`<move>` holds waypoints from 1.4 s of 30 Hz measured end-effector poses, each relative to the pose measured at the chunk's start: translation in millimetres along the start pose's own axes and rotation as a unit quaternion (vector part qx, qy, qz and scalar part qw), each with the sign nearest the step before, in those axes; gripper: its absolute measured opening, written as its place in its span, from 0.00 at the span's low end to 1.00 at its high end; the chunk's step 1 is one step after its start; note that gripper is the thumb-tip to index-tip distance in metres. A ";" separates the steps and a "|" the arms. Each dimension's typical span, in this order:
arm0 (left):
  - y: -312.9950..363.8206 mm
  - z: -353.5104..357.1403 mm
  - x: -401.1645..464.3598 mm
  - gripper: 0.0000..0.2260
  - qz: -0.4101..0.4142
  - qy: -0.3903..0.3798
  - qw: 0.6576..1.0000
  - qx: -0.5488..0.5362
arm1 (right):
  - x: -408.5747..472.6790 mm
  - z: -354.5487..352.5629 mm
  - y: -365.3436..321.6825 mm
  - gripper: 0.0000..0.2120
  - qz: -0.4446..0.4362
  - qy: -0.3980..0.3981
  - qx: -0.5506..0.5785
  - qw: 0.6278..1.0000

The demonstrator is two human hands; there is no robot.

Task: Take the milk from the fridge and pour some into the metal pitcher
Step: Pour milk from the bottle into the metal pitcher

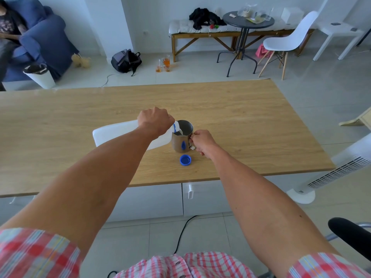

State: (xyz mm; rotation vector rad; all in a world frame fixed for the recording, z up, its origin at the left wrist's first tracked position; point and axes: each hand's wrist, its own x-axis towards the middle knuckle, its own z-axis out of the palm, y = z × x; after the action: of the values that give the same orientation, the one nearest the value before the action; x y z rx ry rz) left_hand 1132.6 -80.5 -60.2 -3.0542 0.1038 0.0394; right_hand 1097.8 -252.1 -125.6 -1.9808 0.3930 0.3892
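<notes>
A white plastic milk jug (116,133) lies tipped on its side above the wooden table (241,121), its blue-ringed mouth over the rim of the metal pitcher (181,140). Milk runs from the mouth into the pitcher. My left hand (154,121) grips the jug near its neck. My right hand (201,141) holds the pitcher's handle on its right side. The pitcher stands upright on the table. The jug's blue cap (185,160) lies on the table just in front of the pitcher.
A white tower fan (337,167) stands right of the table. A black chair arm (351,233) is at my lower right. Beyond the table are a backpack (126,60), glass jars on the floor (164,65), a round black table (248,22) and a white chair (291,42).
</notes>
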 end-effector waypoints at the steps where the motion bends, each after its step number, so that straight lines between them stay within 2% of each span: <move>1: 0.0 -0.2 0.0 0.20 0.000 -0.001 1.000 0.000 | -0.6 -0.5 -0.5 0.12 0.000 0.000 0.000 1.000; 42: 0.6 -4.0 -2.6 0.19 -0.008 -0.010 1.000 -0.004 | 4.8 0.9 1.3 0.12 0.007 -0.002 -0.001 1.000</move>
State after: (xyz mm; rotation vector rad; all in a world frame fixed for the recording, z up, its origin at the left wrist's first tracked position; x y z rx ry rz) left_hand 1130.1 -81.3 -56.3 -3.0614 0.0771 0.0705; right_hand 1101.4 -252.3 -129.1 -1.9805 0.4046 0.4024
